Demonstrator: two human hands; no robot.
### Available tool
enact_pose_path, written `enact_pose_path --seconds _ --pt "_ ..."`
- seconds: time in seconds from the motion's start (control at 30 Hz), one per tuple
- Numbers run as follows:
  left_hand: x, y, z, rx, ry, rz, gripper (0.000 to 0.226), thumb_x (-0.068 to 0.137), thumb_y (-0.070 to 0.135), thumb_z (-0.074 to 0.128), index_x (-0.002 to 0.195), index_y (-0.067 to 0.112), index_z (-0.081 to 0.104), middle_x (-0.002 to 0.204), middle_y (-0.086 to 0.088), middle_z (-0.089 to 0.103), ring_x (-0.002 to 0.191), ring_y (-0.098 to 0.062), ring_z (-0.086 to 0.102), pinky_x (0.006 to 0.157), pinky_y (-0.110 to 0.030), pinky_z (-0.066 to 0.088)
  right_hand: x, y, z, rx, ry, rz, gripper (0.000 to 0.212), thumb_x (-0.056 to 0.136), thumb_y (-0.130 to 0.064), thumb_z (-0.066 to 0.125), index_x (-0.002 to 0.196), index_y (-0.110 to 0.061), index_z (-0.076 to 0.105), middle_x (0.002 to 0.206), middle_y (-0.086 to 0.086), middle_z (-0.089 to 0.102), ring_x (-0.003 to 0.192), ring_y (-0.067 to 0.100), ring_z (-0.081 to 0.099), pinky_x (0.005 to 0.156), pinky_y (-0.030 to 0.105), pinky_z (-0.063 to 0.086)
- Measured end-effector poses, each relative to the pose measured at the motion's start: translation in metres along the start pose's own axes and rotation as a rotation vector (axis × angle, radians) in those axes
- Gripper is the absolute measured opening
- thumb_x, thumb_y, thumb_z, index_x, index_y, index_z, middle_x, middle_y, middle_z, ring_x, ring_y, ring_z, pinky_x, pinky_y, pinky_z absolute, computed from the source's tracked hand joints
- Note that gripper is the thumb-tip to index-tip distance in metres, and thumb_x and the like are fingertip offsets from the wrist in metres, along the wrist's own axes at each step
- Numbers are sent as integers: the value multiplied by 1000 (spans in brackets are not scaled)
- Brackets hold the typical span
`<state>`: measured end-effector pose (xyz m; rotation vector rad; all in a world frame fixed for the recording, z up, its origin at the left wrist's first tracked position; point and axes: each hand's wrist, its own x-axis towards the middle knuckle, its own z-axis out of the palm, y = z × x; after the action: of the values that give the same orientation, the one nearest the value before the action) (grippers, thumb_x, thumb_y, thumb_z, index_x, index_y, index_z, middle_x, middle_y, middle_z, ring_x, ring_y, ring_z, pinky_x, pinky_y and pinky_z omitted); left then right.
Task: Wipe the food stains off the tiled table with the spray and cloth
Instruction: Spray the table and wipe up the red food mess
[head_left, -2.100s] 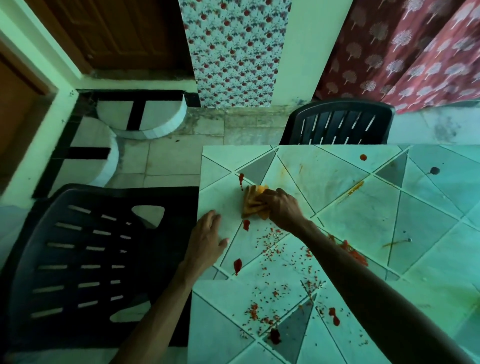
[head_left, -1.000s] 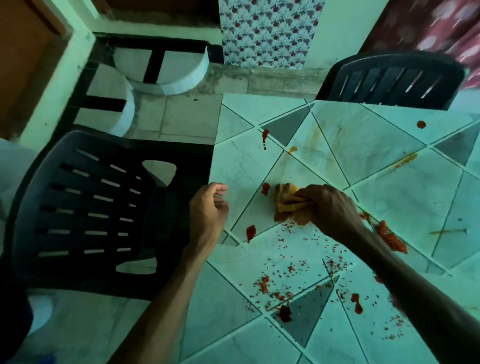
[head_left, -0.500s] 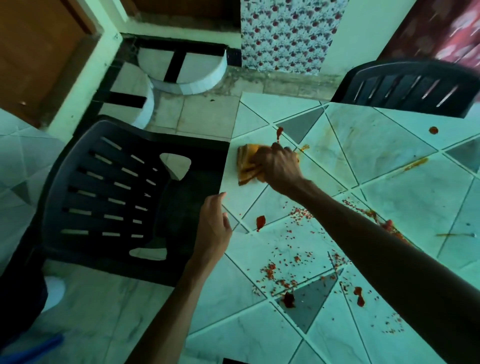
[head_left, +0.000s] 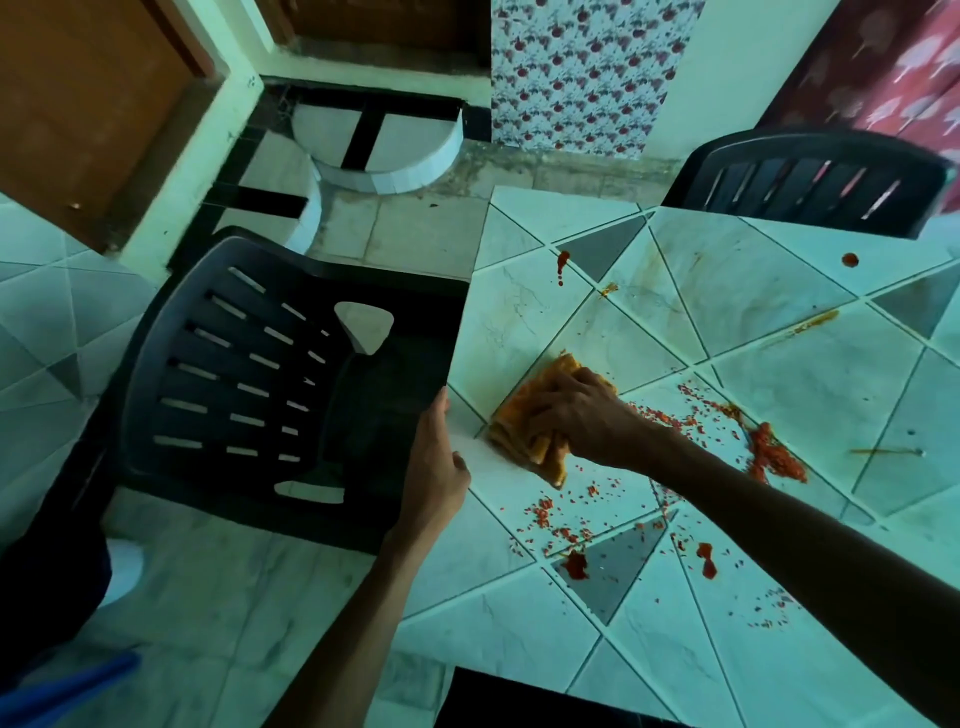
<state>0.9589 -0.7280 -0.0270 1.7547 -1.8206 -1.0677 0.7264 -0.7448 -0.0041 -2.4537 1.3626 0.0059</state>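
At the far left a dark plastic chair (head_left: 249, 374) stands against the side of the tabletop (head_left: 519, 322). The left hand (head_left: 436, 467) sits at that edge beside the chair. Its fingers are straight and it holds nothing, possibly placed to catch what gets pushed off.

Just to its right, the orange cloth (head_left: 524, 426) lies bunched on the tiles near the edge. The right hand (head_left: 582, 415) grips it from above and presses it down. The pale tiles above the cloth look mostly clean apart from a faint yellowish haze, so that corner seems largely dealt with. A red drip (head_left: 561, 267) is left higher up.

Most of the work looks undone. Red crumbs (head_left: 561, 514) scatter below and right of the cloth. Red blobs (head_left: 575, 564) sit on the grey triangle tile, and another lies to their right. Further right is a thick red smear (head_left: 774, 457), with a yellow streak (head_left: 810, 322) and a lone red spot (head_left: 850, 259) beyond it.

The spray is not in view. I judge the task to be in its early part, with the whole right side of the tabletop left to wipe.
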Motion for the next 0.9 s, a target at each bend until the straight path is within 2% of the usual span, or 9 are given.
enact_pose_path --seconds 0.1,0.27,0.4,0.57,0.63,0.77,0.83,0.9 --pt "1 -2 3 69 -15 40 81 86 -9 60 154 15 23 157 -3 32 145 -15 29 110 -13 20 -22 12 -7 48 38 105 39 82 -12 75 115 -34 71 126 -10 66 118 27 54 93 49 44" --pt "5 0 9 137 -13 131 63 87 -7 60 144 10 40 149 -7 40 141 -20 34 109 -14 22 -26 39 -20 208 293 270 28 82 -8 74 105 -24 72 103 -5 72 92 22 61 77 48 53" --pt "20 6 14 196 -28 175 59 89 -4 60 144 7 41 152 -9 38 143 -21 31 112 -19 23 -8 45 -28 163 416 384 32 81 -12 78 109 -25 72 112 -4 71 101 28 58 82 49 49" --pt "49 14 19 320 -103 299 58 84 -1 64 139 7 46 149 -9 41 141 -24 35 115 -28 30 -8 38 -13 129 261 390 24 89 -18 69 111 -28 71 124 -4 66 110 27 51 89 45 39" --pt "59 18 21 371 -119 346 60 82 2 68 138 7 49 148 -10 42 139 -24 37 114 -29 30 -31 33 1 154 187 368 29 89 -21 70 116 -30 70 134 -3 63 122 29 49 94 48 37" --pt "84 27 26 493 -120 383 66 76 18 73 137 9 50 148 -11 44 139 -27 37 113 -51 34 -90 29 20 179 70 370 42 85 -16 73 120 -39 68 140 -12 58 132 25 45 99 54 41" --pt "94 34 28 513 -128 386 69 77 25 74 140 10 49 151 -11 40 141 -29 35 114 -51 31 -111 32 16 198 31 374 45 85 -11 72 120 -40 68 139 -14 59 132 22 45 101 49 40" --pt "103 40 30 506 -158 388 71 82 27 72 145 11 44 157 -11 32 145 -31 27 118 -44 23 -118 37 3 209 62 364 47 81 -2 70 116 -33 72 130 -8 65 124 25 54 97 48 46"
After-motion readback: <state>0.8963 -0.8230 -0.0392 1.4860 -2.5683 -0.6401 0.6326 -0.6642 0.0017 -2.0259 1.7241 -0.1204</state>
